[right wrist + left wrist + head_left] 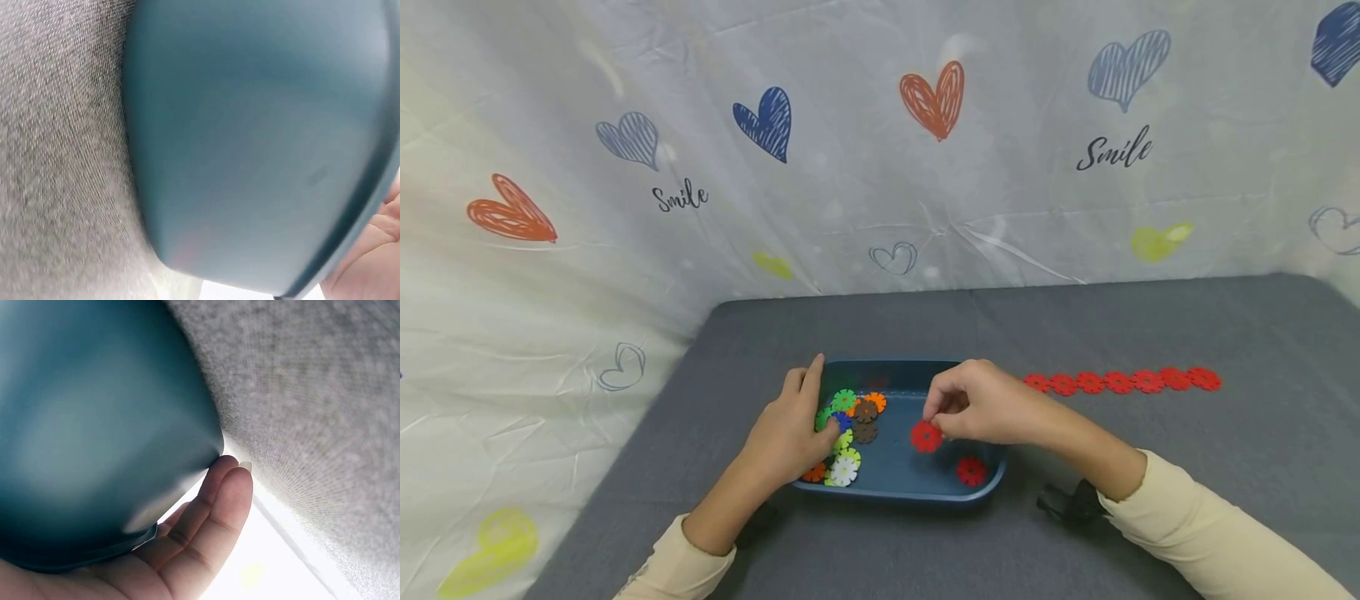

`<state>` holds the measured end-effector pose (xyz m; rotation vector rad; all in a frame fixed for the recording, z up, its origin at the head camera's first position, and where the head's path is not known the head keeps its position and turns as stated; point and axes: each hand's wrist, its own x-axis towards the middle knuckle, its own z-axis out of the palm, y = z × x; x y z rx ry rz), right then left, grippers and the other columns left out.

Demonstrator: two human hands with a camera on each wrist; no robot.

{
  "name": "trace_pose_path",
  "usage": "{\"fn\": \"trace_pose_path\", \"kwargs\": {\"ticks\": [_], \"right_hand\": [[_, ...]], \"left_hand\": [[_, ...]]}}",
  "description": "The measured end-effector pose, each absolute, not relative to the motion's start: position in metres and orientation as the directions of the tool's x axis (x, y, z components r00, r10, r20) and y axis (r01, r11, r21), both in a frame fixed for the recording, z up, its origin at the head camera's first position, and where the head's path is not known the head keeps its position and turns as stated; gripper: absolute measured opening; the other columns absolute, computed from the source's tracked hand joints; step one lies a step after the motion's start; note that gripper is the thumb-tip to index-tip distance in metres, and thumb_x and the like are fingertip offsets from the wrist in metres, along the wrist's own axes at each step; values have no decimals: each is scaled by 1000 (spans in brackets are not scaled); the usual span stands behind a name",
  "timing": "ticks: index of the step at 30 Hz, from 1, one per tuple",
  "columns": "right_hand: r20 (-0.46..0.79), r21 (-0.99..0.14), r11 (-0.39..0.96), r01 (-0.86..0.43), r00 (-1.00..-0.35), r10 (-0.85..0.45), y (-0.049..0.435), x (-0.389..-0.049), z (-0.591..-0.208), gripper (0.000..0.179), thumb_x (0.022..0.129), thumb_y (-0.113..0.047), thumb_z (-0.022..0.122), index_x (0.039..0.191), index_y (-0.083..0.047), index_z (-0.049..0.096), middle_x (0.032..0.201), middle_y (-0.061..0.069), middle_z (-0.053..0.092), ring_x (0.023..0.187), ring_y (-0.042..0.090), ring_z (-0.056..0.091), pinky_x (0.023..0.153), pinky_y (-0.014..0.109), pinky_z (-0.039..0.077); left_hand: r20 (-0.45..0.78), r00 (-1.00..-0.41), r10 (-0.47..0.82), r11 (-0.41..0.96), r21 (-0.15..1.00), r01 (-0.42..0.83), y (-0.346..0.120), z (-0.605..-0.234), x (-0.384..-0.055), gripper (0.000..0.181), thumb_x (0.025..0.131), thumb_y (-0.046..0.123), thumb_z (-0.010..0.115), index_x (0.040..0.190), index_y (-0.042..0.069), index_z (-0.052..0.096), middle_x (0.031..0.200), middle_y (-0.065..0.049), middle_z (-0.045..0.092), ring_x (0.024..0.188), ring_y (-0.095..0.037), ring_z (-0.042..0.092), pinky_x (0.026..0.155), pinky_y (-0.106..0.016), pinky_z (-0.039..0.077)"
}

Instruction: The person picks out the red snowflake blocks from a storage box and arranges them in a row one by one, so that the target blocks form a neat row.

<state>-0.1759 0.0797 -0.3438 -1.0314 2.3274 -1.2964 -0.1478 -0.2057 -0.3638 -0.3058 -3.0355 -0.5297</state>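
A blue tray point(898, 492) stands on the grey table. My left hand point(790, 429) holds its left side, thumb over the rim and fingers along the outer wall; in the left wrist view the fingers point(219, 519) lie beside that wall. Over the tray's right half, my right hand point(981, 404) pinches a red notched disc point(927, 437) between thumb and fingertips. Another red disc point(972, 472) lies below it in the tray. Green, brown, orange, blue, yellow-green and white discs point(844, 472) cluster at the left end. In the right wrist view the tray wall point(256, 144) hides most of the hand.
A row of several red discs point(1118, 382) runs across the table point(1150, 337) to the right of the tray. A small black object point(1071, 502) sits near the right sleeve. Behind the table hangs a white curtain point(850, 167) printed with hearts.
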Motion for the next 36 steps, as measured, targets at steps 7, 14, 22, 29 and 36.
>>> {"fn": "trace_pose_path", "kwargs": {"ticks": [7, 14, 22, 29, 36], "right_hand": [[92, -837, 334, -434, -712, -696, 91, -176, -341, 15, 87, 5, 66, 84, -8, 73, 78, -2, 70, 69, 22, 68, 64, 31, 55], [70, -849, 345, -399, -734, -676, 102, -174, -337, 12, 87, 4, 67, 86, -7, 72, 80, 1, 70, 73, 32, 69, 65, 32, 56], [73, -859, 340, -383, -749, -659, 114, -173, -329, 7, 88, 2, 71, 88, -5, 72, 82, 3, 70, 74, 28, 69, 68, 33, 57], [90, -879, 312, -362, -767, -636, 129, -170, -323, 5, 88, -2, 74, 92, -3, 71, 84, 4, 70, 76, 24, 69, 71, 33, 58], [88, -869, 350, -350, -805, -587, 151, -169, -320, 7, 90, 0, 69, 96, -2, 72, 87, 4, 71, 78, 29, 71, 72, 36, 58]], "left_hand": [[77, -979, 190, 920, 334, 205, -206, -363, -146, 89, 90, 19, 69, 161, 4, 17, 146, -24, 37, 45, -16, 41, 46, -31, 40], [77, -979, 190, 920, 335, 205, -205, -363, -147, 89, 90, 19, 69, 161, 4, 17, 146, -24, 37, 45, -16, 41, 46, -31, 40], [72, -980, 184, 921, 335, 197, -205, -362, -147, 89, 90, 19, 69, 161, 4, 17, 147, -24, 37, 45, -16, 41, 47, -31, 40], [71, -980, 184, 921, 335, 197, -206, -363, -147, 89, 90, 19, 69, 161, 5, 16, 146, -23, 37, 46, -16, 42, 47, -31, 40], [63, -981, 181, 921, 340, 192, -206, -364, -148, 90, 90, 21, 69, 161, 5, 16, 147, -23, 37, 45, -16, 42, 47, -31, 40]]}}
